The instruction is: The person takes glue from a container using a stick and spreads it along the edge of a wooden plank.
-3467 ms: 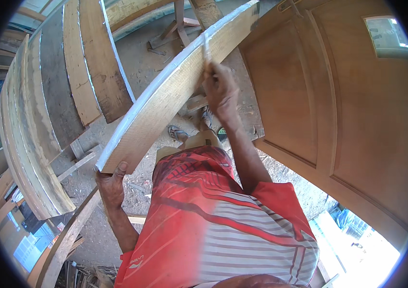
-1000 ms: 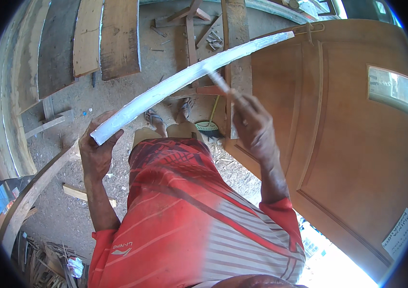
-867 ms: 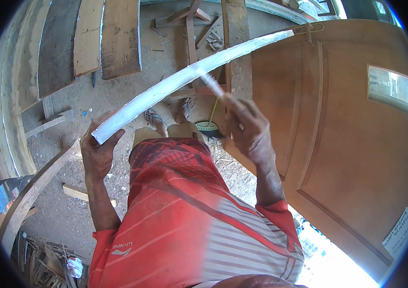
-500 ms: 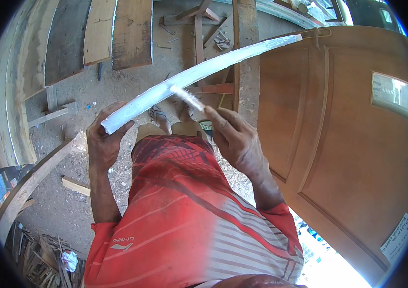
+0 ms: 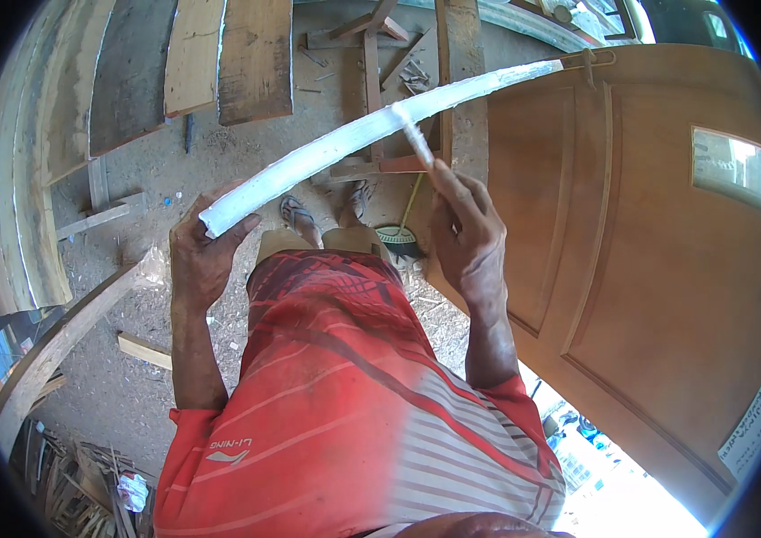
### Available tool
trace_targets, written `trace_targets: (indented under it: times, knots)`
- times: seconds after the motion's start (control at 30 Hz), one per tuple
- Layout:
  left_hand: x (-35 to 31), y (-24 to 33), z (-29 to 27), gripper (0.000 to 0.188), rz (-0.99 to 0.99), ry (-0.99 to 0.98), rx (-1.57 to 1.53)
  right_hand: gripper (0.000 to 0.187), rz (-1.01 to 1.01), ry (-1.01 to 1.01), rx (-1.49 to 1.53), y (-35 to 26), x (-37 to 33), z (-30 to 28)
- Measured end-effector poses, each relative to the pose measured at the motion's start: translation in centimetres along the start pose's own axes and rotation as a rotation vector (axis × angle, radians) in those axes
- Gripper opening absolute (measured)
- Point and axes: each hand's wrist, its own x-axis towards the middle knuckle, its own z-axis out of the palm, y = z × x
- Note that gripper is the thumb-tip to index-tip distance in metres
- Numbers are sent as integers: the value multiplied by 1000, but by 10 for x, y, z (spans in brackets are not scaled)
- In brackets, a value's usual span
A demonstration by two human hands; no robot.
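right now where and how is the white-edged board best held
Grip the white-edged board by its left end, probably from below, thumb and fingers on opposite sides, as the left hand does: the board's white-coated edge faces up, so this should spare the coating.

A woodworking shop, and a rough one — long planks [image 5: 255,63] are ranked side by side at the left, a heap of split offcuts [image 5: 76,493] fills the lower left, and a loose piece of wood [image 5: 145,350] lies on the dusty, littered floor [image 5: 121,403]. A panelled wooden door [image 5: 667,238] takes up the right — beneath it, glare [image 5: 636,502], probably daylight.
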Motion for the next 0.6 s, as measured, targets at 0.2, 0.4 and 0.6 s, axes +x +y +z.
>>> trace_targets:
  times: [0.2,0.4,0.6]
  knots:
    - [7,-5,-2,41,-49,-21,25,62,-263,-117,-125,-29,-7,18]
    - [6,-12,-2,44,-71,1,-13,60,-170,-17,-349,16,9,-5]
    - [5,-8,2,45,-161,20,-79,58,-45,76,-474,83,31,-34]
